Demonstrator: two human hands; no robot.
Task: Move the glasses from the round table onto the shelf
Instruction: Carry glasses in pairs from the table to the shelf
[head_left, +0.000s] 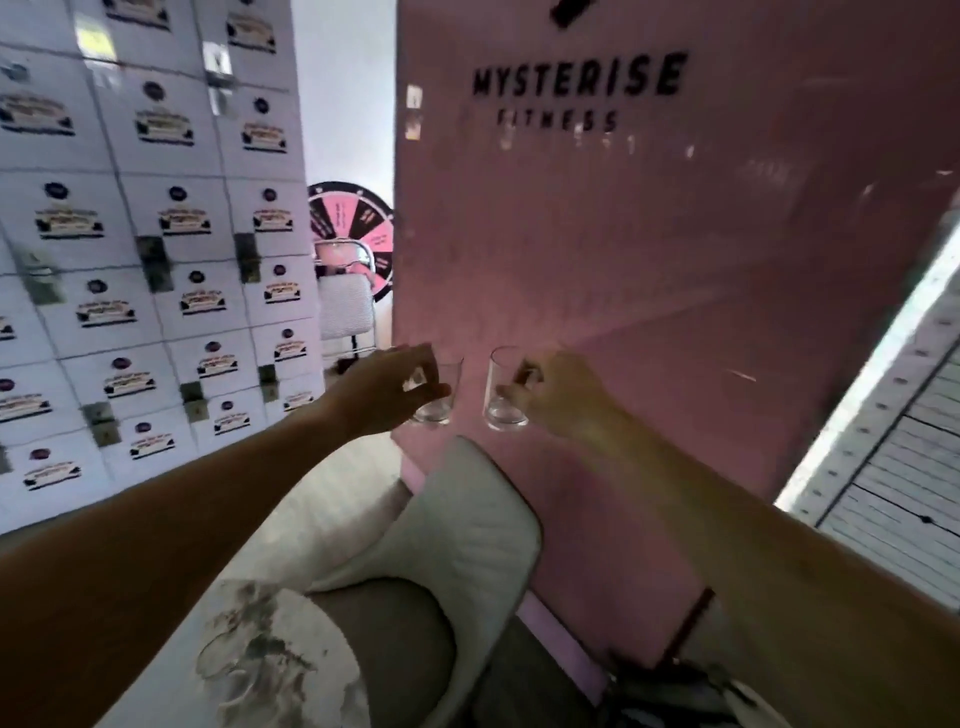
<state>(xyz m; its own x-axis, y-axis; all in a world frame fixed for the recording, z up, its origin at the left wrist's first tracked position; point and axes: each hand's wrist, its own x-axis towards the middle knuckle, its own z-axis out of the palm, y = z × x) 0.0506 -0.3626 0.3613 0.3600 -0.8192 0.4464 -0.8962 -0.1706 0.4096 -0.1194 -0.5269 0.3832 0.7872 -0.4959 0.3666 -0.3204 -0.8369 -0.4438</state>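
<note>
My left hand (387, 387) grips a clear drinking glass (439, 402), held upright in the air at arm's length. My right hand (563, 392) holds a second clear glass (501, 389) the same way, just to the right of the first. Both glasses hang in front of a pink wall. Low at the left lies the round marble-patterned table (291, 670), and the faint outline of another clear glass (223, 660) shows on it. No shelf is clearly in view.
A cream upholstered chair (467, 525) stands between the table and the pink wall (675, 291) with black lettering. Stacked white boxes (145, 249) fill the left side. A pink and black wheel (358, 228) and a white chair (345, 306) stand in the gap behind.
</note>
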